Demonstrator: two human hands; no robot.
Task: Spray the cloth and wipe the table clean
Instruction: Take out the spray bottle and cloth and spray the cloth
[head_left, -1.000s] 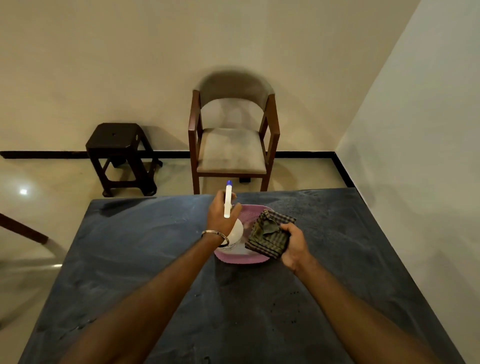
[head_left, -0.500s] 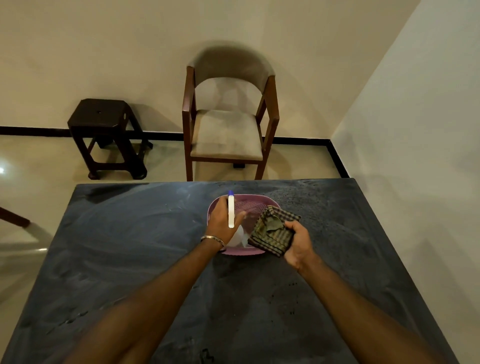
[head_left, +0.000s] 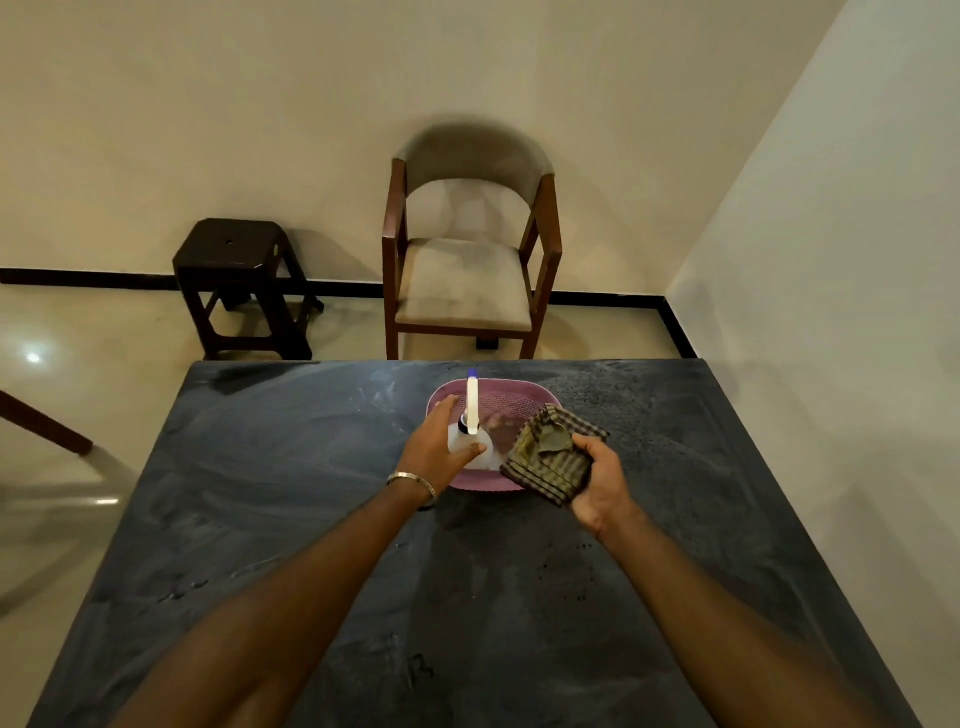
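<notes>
A white spray bottle (head_left: 470, 441) with a blue-tipped nozzle stands upright in a pink perforated basket (head_left: 524, 397) on the dark table (head_left: 291, 519). My left hand (head_left: 434, 447), a metal bangle on its wrist, lies against the bottle's left side with fingers stretched out and the thumb touching the bottle's front. My right hand (head_left: 597, 480) grips a folded green-and-brown checked cloth (head_left: 553, 454) just right of the basket, over its near right rim.
The tabletop shows dusty smears and dark specks. A wooden chair (head_left: 462, 280) with a beige seat stands beyond the far edge, a dark stool (head_left: 236, 280) to its left. A wall runs close along the table's right side.
My left hand lowered the spray bottle into the basket and its fingers loosened from a grip to stretched out. My right hand kept the cloth, shifting slightly right.
</notes>
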